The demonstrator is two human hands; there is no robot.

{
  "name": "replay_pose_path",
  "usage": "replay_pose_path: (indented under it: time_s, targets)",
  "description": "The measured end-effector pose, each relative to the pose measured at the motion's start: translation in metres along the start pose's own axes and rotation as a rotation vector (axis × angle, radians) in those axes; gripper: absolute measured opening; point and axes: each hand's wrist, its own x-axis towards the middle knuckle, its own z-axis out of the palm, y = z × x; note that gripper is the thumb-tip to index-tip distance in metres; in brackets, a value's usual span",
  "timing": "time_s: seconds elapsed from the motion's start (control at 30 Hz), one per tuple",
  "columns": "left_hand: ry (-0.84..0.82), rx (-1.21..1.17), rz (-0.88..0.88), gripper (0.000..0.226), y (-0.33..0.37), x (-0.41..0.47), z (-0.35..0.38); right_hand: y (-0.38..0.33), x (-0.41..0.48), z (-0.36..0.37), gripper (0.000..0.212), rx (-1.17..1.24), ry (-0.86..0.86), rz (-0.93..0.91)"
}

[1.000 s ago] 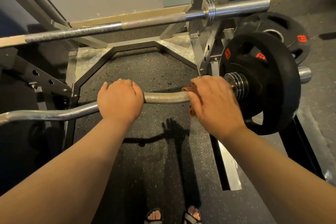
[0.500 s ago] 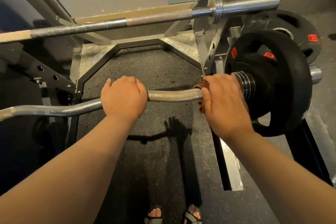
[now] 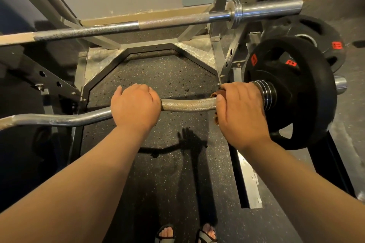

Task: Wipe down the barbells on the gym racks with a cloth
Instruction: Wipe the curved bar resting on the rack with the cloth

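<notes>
The left hand (image 3: 135, 105) curls over the bent bar (image 3: 187, 105) and grips it. Bare knurled bar runs from it to the right hand (image 3: 240, 110), whose fingers wrap a brown cloth (image 3: 217, 93) round the bar. A black plate (image 3: 296, 89) sits just right of that hand. A straight barbell (image 3: 158, 23) lies beyond both hands.

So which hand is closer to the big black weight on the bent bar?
Right. The right hand grips the brown cloth around the bent bar just beside the black weight; the left hand grips the bar farther along.
</notes>
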Motion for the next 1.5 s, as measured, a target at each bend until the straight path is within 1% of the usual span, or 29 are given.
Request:
replay_pose_path:
  time_s: [0.1, 0.17, 0.27, 0.37, 0.4, 0.47, 0.5, 0.57, 0.63, 0.7, 0.83, 0.87, 1.0, 1.07, 1.17, 1.27, 1.4, 1.43, 1.5]
  targets:
    - [-0.004, 0.008, 0.005, 0.042, 0.0, -0.001, -0.001, -0.022, -0.017, 0.011, 0.043, 0.107, 0.065, 0.096]
    - [-0.003, 0.011, 0.005, 0.042, 0.0, -0.001, -0.001, -0.043, -0.021, 0.018, 0.039, 0.179, 0.054, 0.115]
    - [-0.011, 0.011, 0.003, 0.043, -0.001, -0.002, -0.001, -0.057, -0.016, 0.02, 0.032, 0.168, -0.002, -0.02]
    - [-0.021, 0.003, 0.003, 0.043, 0.001, -0.002, -0.003, -0.034, -0.01, 0.011, 0.029, 0.08, -0.051, -0.127]
    - [-0.022, -0.002, 0.002, 0.044, 0.001, -0.001, -0.003, -0.023, -0.01, 0.007, 0.027, 0.071, -0.034, -0.104]
    - [-0.007, -0.003, 0.003, 0.044, 0.002, 0.0, -0.003, -0.01, -0.011, 0.002, 0.027, 0.124, 0.056, 0.044]
    - [-0.006, 0.001, -0.001, 0.043, 0.002, 0.0, -0.002, -0.012, -0.01, 0.004, 0.028, 0.165, 0.103, 0.113]
    - [-0.007, -0.005, -0.009, 0.042, 0.002, 0.0, -0.002, -0.028, -0.01, 0.011, 0.028, 0.179, 0.16, 0.178]
    - [-0.004, -0.016, -0.011, 0.038, 0.002, 0.0, -0.001, -0.049, -0.012, 0.021, 0.026, 0.189, 0.15, 0.139]
    - [-0.019, -0.027, -0.01, 0.035, 0.001, -0.002, -0.002, -0.06, -0.018, 0.028, 0.025, 0.19, 0.105, 0.043]
    - [-0.022, -0.032, -0.007, 0.034, 0.002, -0.002, -0.005, -0.029, -0.013, 0.017, 0.029, 0.101, -0.017, -0.152]
    - [-0.023, -0.037, -0.008, 0.035, 0.002, -0.002, -0.006, -0.018, -0.011, 0.011, 0.03, 0.079, -0.036, -0.156]
    - [-0.017, -0.031, -0.006, 0.037, 0.0, -0.002, -0.006, -0.001, -0.004, -0.001, 0.035, 0.108, 0.028, 0.035]
    - [-0.021, -0.033, -0.005, 0.036, 0.001, -0.002, -0.006, -0.008, -0.005, 0.005, 0.037, 0.087, 0.08, 0.067]
    - [-0.016, -0.031, -0.005, 0.036, 0.002, -0.002, -0.006, -0.021, -0.013, 0.014, 0.038, 0.13, 0.151, 0.125]
    - [-0.011, -0.04, 0.002, 0.034, 0.002, -0.003, -0.006, -0.02, -0.018, 0.019, 0.041, 0.115, 0.149, 0.111]
    - [-0.021, -0.044, -0.006, 0.036, 0.004, -0.002, -0.008, -0.003, 0.005, 0.0, 0.042, 0.031, 0.02, 0.017]
    - [-0.012, -0.042, -0.007, 0.036, 0.004, -0.002, -0.008, -0.002, 0.009, -0.002, 0.042, 0.02, 0.018, 0.017]
    - [-0.004, -0.05, -0.013, 0.036, 0.004, 0.0, -0.009, -0.011, 0.008, 0.003, 0.039, 0.012, 0.072, 0.073]
